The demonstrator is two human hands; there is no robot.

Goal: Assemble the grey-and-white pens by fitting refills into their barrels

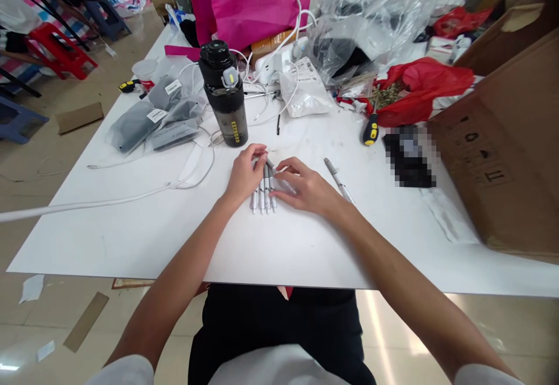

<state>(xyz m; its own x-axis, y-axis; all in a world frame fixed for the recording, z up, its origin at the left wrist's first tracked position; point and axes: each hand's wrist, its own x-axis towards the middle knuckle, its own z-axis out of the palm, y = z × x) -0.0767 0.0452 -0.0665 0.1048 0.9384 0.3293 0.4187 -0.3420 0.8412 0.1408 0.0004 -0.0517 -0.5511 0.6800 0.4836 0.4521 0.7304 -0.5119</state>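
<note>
Several white-and-grey pens (262,198) lie side by side on the white table (279,251), clips and tips partly covered by my hands. My left hand (244,175) is curled against their left side and far ends, its fingers and thumb closed around the upper part of the row. From the right, my right hand (305,187) reaches in with thumb and fingers apart, fingertips at the rightmost pen. A single pen (339,180) lies slanted on the table to the right of my right hand.
A black water bottle (225,96) stands just beyond my left hand. Grey packages (152,117) and a white cable (117,201) lie left. A yellow-black screwdriver (371,129), a pixelated dark item (410,155) and a cardboard box (502,146) are right; bags (248,6) crowd the back.
</note>
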